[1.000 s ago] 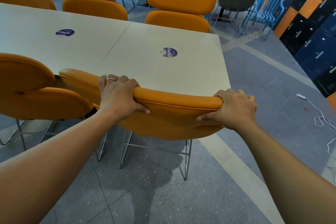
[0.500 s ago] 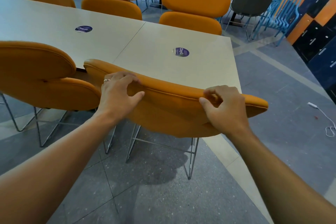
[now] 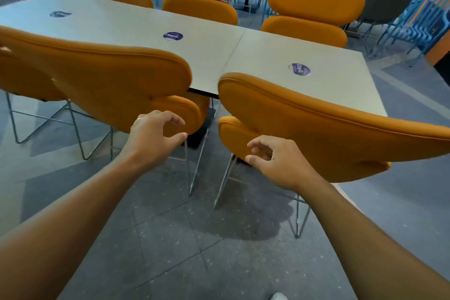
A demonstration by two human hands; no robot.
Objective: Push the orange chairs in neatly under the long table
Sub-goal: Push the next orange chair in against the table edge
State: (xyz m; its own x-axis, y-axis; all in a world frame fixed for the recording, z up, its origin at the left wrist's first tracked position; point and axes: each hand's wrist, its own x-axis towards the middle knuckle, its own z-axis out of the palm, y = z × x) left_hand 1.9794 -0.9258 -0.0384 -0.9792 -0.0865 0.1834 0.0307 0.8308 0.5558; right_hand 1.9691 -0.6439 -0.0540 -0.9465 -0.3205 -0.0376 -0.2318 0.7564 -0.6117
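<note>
Left hand [image 3: 155, 134]: you are holding it loosely curled and empty, just in front of the left chair [image 3: 109, 75].
Right hand [image 3: 275, 161]: you are hovering it half-curled, gripping nothing, by the lower edge of the right chair [image 3: 328, 129].
Chairs: both are sitting side by side with their backs close against the near edge of the bench [image 3: 280, 51], probably tucked in enough.
Surfaces: smooth padded orange lobes with piped seams are resting on thin wire legs [image 3: 191, 175], and the bench top is looking pale and matte.

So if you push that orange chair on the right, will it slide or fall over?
Probably slide: its thin wire legs stand on smooth floor tiles, so the right orange chair likely glides, maybe scraping. Pushed high on its tall back, it might tip a little. Its padding looks soft.
</note>
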